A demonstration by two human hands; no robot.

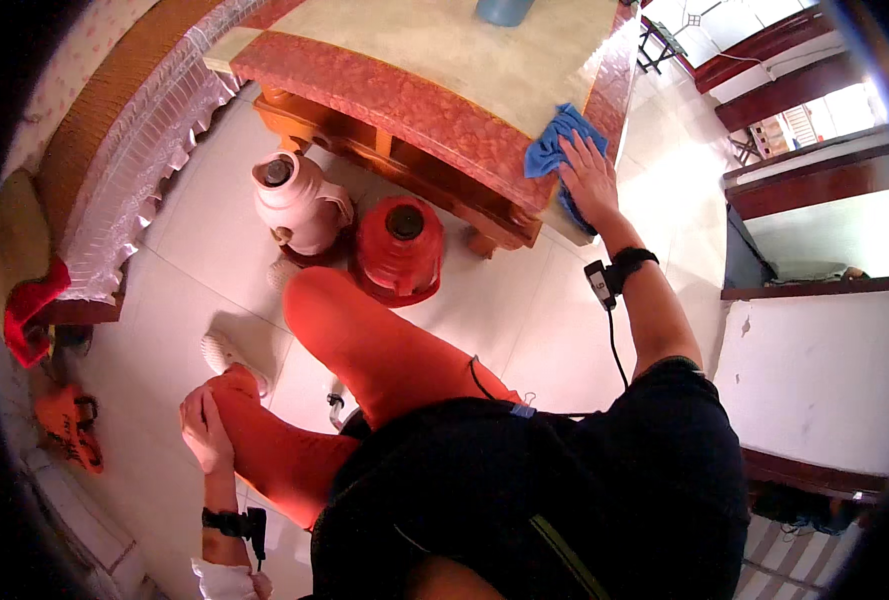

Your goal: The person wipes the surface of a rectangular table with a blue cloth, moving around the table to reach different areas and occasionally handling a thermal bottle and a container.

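Observation:
My right hand (588, 176) lies spread on a blue cloth (545, 152) at the near right corner of a stone-topped table (384, 88). Part of the cloth hangs over the table's edge under my palm. My left hand (208, 429) rests on my left knee, over the red trouser leg, with no object seen in it. Both wrists wear black straps with small devices. Below the table's near side, a pink thermos jug (305, 214) and a red thermos jug (399, 255) stand side by side on the tiled floor, just past my right knee.
At the top of the table stands a blue container (504, 9), partly cut off. A seat with a white lace skirt (133, 142) runs along the left. An orange bag-like item (69, 427) lies at the lower left. Dark red wooden frames and a white panel (812, 382) are at right.

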